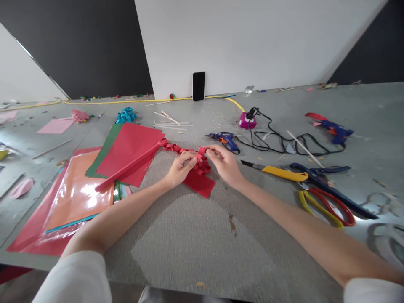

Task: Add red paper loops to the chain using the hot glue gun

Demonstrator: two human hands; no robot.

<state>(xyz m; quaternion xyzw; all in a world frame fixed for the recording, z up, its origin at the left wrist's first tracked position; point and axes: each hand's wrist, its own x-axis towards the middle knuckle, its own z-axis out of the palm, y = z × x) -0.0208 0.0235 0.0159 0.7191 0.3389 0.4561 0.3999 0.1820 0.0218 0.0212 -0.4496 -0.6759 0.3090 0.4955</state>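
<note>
Between my hands is a chain of folded red paper (174, 147), which curls behind my fingers and bunches up on the right. My left hand (183, 167) pinches a short end of the red strip between thumb and forefinger. From the other side my right hand (222, 162) is closed on the same strip near its upper end. A flat piece of red paper (199, 184) lies on the table just under the hands. To the left, a long narrow red strip (129, 165) rests across red sheets (129, 147) and a green sheet (100, 162).
Orange paper in a clear sleeve (83, 179) lies at left. Blue glue guns (225, 140) with black cables, a purple power adapter (248, 120), a yellow cutter (284, 173), scissors (328, 206) and pliers (334, 187) lie at right. A phone (198, 86) leans on the wall.
</note>
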